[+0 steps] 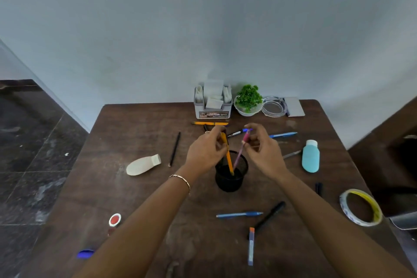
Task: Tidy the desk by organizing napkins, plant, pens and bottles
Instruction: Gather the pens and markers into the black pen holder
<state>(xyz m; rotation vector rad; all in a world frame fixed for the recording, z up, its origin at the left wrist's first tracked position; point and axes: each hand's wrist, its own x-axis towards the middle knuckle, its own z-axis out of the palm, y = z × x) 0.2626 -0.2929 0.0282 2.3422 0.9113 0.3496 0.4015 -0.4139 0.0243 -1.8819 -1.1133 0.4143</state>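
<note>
Take the black mesh cup (231, 179) as the centre of the dial, with twelve toward the wall. At eight o'clock, near the front left edge of the desk (135, 198), lies a blue cap (85, 254). Nearer the cup on the same line stands a small red-topped jar (115, 219). At nine o'clock a cream bottle (143, 165) lies on its side, cap pointing right. Between it and the cup a black pencil (174, 149) lies pointing roughly toward twelve.

The left hand (206, 151) is at ten o'clock by the cup's rim. Its thumb and curled fingers pinch an orange pen (229, 161) whose lower end is inside the cup. At twelve, against the wall, the napkin holder (213, 114) stands with white napkins (213, 89) upright in it. A second orange pen (209, 123) lies crosswise in front of it.

The right hand (264, 153), at two o'clock, pinches a pink pen (238, 157) between thumb and forefinger, the other fingers loosely curled. That pen also slants down into the cup.

At one o'clock by the wall the plant (248, 98) sits in a white bowl. To its right are a clear glass dish (273, 108) and a grey card (294, 106). At five o'clock lie a blue pen (239, 214) and a black marker (269, 215).

A second blue pen (283, 135) lies at two o'clock. The light blue bottle (310, 157) is at three, cap toward the wall; I cannot tell whether it stands or lies. A tape roll (361, 207) rests at four, near the right edge.
</note>
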